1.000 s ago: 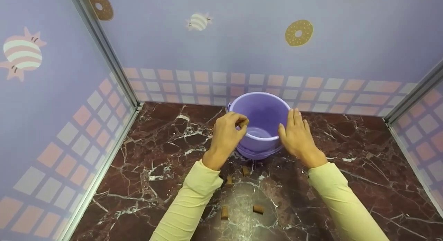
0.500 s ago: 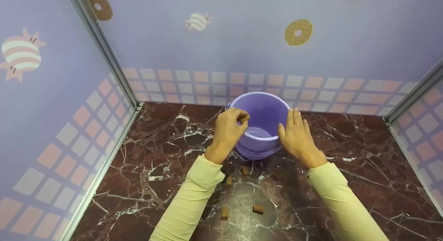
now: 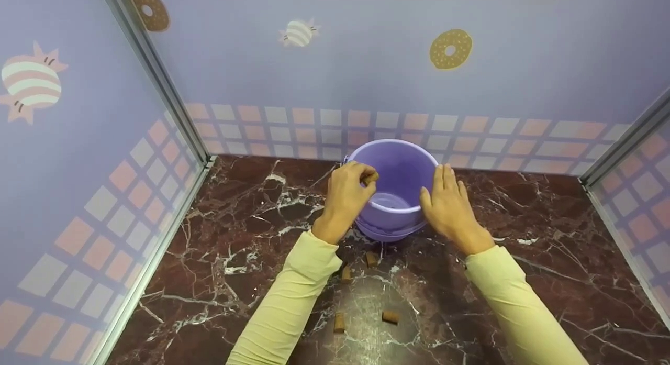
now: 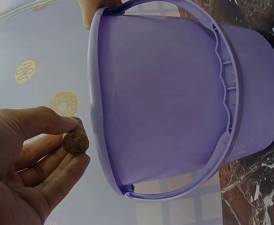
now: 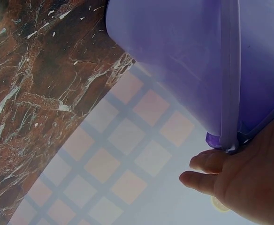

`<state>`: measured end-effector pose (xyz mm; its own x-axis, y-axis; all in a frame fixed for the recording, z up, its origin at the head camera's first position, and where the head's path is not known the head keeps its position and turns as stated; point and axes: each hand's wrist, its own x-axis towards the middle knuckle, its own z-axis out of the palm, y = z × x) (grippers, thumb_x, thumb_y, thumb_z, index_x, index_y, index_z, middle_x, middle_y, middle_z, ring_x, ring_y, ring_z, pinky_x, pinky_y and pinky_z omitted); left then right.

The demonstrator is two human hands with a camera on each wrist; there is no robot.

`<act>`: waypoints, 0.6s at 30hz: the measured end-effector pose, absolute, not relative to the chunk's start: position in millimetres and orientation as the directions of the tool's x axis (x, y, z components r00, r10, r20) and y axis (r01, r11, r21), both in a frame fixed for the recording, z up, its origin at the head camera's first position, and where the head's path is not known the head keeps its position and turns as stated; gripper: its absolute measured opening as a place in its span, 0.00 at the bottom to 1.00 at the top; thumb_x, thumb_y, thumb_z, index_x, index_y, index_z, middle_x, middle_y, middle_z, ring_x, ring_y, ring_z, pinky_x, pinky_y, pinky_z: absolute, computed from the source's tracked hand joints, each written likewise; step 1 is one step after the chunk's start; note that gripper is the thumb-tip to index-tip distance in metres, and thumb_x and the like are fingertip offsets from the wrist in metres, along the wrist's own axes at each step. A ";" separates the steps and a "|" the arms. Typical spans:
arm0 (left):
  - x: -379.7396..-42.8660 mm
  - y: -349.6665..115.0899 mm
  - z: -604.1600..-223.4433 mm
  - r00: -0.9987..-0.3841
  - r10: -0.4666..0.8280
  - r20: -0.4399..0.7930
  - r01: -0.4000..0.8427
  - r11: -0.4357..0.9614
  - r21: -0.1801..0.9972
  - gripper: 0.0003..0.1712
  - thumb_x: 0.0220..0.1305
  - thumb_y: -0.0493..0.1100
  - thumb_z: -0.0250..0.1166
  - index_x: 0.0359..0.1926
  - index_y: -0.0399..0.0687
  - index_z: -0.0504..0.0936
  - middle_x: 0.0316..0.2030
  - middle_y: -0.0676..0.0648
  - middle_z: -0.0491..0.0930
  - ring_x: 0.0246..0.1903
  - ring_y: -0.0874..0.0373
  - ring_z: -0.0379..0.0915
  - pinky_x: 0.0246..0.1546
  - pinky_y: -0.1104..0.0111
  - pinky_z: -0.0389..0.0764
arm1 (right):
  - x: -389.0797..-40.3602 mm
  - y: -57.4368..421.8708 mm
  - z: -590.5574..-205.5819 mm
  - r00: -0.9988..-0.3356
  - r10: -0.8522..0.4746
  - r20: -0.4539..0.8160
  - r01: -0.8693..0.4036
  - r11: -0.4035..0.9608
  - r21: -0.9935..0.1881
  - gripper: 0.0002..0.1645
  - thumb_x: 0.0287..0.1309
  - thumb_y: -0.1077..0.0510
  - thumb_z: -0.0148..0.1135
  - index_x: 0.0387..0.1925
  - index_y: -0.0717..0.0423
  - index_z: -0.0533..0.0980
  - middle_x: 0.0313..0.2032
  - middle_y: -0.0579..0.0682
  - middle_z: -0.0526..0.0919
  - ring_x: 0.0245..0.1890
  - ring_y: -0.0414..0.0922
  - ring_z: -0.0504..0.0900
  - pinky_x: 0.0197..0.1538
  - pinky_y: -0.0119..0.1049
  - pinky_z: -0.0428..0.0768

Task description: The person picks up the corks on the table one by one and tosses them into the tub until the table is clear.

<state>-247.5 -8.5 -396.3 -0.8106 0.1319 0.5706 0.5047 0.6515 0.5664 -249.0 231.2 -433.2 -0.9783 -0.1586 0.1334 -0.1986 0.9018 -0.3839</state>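
A purple plastic bucket (image 3: 393,230) stands upright near the back wall, its handle hanging down around the outside. My left hand (image 3: 345,200) is at the bucket's left rim and pinches a short brown cork (image 4: 76,140) between thumb and fingers. In the left wrist view the cork is just beyond the rim, apart from it. On the opposite side, my right hand (image 3: 451,210) rests against the bucket's right rim with its fingers straight. The right wrist view has that hand beside the handle joint (image 5: 228,143).
Several loose corks lie on the dark red marbled surface in front of the bucket, including one nearer cork (image 3: 390,317) and one by the bucket's base (image 3: 371,259). Patterned panels enclose the back (image 3: 366,77) and both sides.
My left hand has risen slightly and shifted a little away from me, still pinching the cork. The right hand and the bucket stay in place.
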 end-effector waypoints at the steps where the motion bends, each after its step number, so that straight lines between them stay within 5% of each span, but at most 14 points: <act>1: -247.7 -8.2 -396.1 -0.812 0.134 0.569 0.503 0.655 0.564 0.06 0.58 0.29 0.76 0.36 0.40 0.91 0.33 0.46 0.88 0.34 0.53 0.84 0.41 0.69 0.86 | -248.7 231.3 -433.1 -0.978 -0.160 0.133 -0.200 0.901 -0.384 0.44 0.82 0.49 0.38 0.79 0.80 0.41 0.79 0.78 0.41 0.81 0.68 0.41 0.81 0.64 0.40; 18: -254.5 -7.1 -398.0 -0.835 0.147 0.530 0.478 0.671 0.567 0.11 0.57 0.31 0.76 0.43 0.38 0.91 0.39 0.43 0.89 0.39 0.49 0.86 0.46 0.64 0.86 | -249.3 230.9 -433.6 -0.977 -0.164 0.136 -0.205 0.901 -0.382 0.43 0.82 0.50 0.38 0.78 0.81 0.42 0.79 0.78 0.41 0.81 0.68 0.41 0.81 0.64 0.39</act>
